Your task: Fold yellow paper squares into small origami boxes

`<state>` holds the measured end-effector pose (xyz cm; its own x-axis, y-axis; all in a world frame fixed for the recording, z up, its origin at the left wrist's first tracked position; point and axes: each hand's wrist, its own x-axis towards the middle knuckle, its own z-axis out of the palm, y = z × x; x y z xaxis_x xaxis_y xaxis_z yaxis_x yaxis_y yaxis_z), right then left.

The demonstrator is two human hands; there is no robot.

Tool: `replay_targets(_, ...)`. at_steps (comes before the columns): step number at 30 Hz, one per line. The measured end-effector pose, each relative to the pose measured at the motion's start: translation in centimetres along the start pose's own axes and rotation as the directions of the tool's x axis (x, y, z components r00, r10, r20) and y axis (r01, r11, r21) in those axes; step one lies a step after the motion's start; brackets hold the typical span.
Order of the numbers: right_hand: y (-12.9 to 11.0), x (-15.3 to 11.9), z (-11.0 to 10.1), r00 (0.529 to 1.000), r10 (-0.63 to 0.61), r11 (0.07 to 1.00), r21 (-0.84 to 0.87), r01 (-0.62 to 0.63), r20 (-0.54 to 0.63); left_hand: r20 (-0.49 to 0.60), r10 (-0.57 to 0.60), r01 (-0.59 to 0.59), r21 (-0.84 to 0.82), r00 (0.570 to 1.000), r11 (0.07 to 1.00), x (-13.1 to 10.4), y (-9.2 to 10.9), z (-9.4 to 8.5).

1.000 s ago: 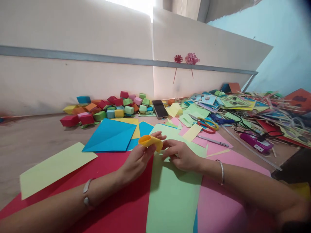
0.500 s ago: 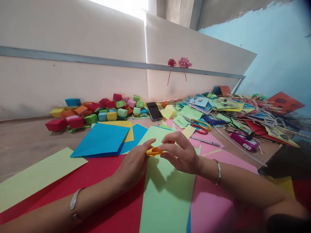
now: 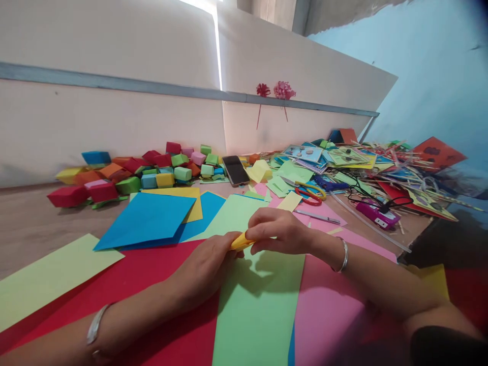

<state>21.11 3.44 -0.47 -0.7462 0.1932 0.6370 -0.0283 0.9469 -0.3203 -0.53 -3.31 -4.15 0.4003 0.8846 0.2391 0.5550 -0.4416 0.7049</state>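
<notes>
The yellow paper [image 3: 242,241] is held between the two hands, a small folded piece raised over the light green sheet [image 3: 255,320]. The left hand [image 3: 209,264] has its fingers closed about the left end of it; most of them are hidden behind the hand, so how they bend there I cannot tell. The right hand [image 3: 282,232] pinches the other end, thumb and fingertips drawn together on the paper, the rest of the fingers curled in.

Below the left fingers and toward the left spreads a red sheet [image 3: 152,269], with a pale yellow sheet [image 3: 53,279] lying farther out to that side. Beyond the left fingers is a folded blue sheet [image 3: 148,216], and behind it a heap of small coloured paper boxes [image 3: 164,180]. A phone [image 3: 235,171] lies straight ahead of the fingers, well apart from them.

Just past the right fingers there is a small pale yellow strip [image 3: 290,202], then a cutter knife [image 3: 318,217] and scissors [image 3: 322,193] with red and yellow handles. Pink paper [image 3: 331,305] lies under the right wrist, and a purple socket block [image 3: 377,215] sits farther off to the right of those fingers
</notes>
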Motion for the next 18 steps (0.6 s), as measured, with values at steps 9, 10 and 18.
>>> replay_targets(9, -0.7, 0.2, -0.2, 0.976, 0.141, 0.986, 0.111, -0.123, -0.166, 0.198, 0.114, -0.053, -0.293, 0.973, 0.955, 0.0, 0.8, -1.1)
replay_targets(10, -0.8, 0.2, -0.3, 0.968, 0.167, 0.981, 0.134, -0.143, -0.189, 0.204, 0.108, -0.039, -0.315, 0.973, 0.948, 0.0, 0.7, -1.2)
replay_targets(18, -1.7, 0.4, 0.1, 0.881, 0.389, 0.876, 0.405, -0.263, -0.270, 0.305, 0.057, 0.092, -0.452, 0.951, 0.887, 0.1, 1.4, -1.3)
